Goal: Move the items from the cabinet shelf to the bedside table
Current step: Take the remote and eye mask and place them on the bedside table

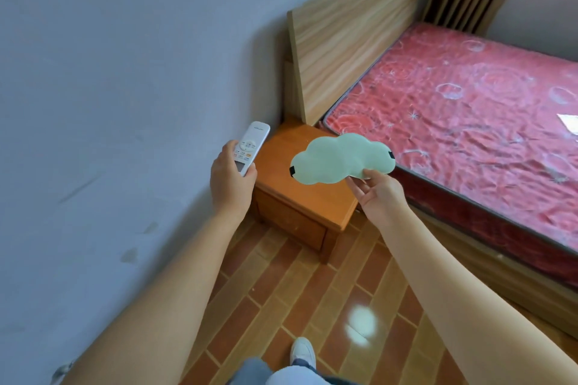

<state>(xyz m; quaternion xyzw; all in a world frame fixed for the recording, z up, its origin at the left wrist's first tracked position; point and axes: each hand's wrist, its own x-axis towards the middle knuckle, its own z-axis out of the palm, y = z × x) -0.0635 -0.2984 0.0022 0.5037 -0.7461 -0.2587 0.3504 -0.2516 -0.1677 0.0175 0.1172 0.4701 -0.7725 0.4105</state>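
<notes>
Pale green, the cloud-shaped eye mask (342,159) hangs from the right hand (377,194), pinched at its lower edge, its long axis crosswise over the orange wooden bedside table (300,197) just beneath. The left hand (230,178) grips a white remote control (250,147), pointing away, just left of the table's edge.

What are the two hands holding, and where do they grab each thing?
Left hand grips the white remote by its lower end. Right hand pinches the green eye mask at its bottom edge.
</notes>
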